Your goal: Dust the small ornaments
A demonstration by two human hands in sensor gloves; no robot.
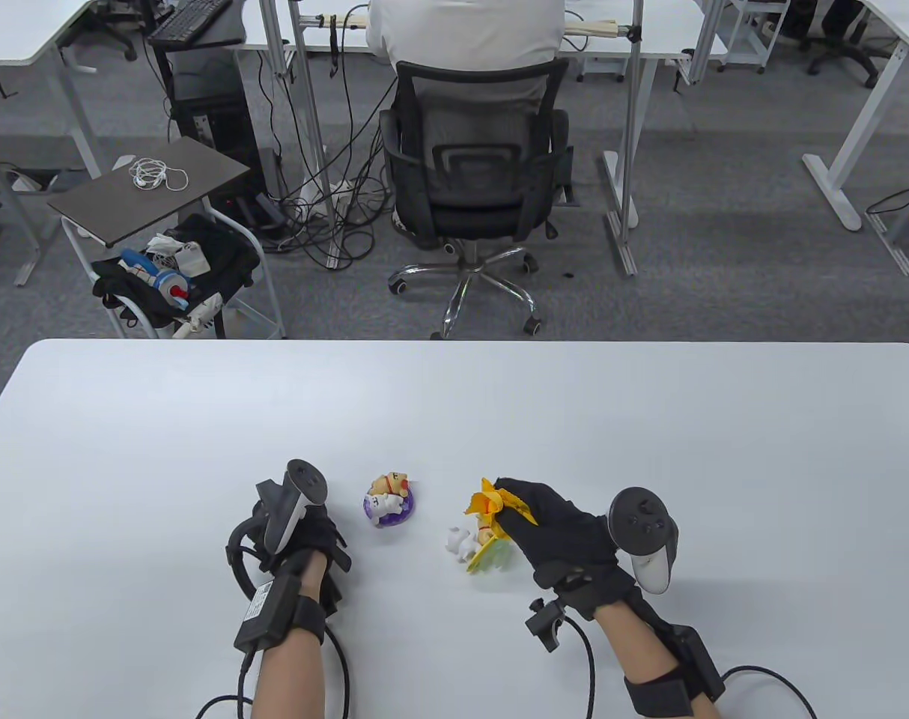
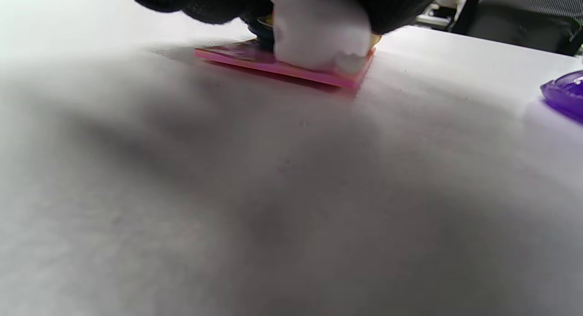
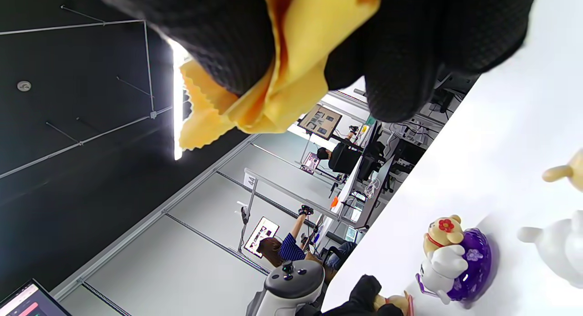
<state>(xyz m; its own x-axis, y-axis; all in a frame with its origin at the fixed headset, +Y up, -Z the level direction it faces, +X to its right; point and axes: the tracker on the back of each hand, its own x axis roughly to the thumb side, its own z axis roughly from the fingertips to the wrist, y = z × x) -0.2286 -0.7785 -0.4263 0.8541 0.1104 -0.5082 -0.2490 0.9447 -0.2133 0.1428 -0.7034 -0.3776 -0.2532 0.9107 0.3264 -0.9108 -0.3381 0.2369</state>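
My left hand rests on the table, its fingers curled round a small ornament, a white figure on a pink base; the table view hides it under the hand. A purple-based ornament with two small animal figures stands just right of that hand, also visible as the purple-based ornament. My right hand grips a bunched yellow cloth, the same cloth, directly over a third ornament, a white figure on a yellow base.
The white table stretches wide to the far edge and both sides. Beyond it a person sits in a black office chair. A small cart with bags stands off the far left corner.
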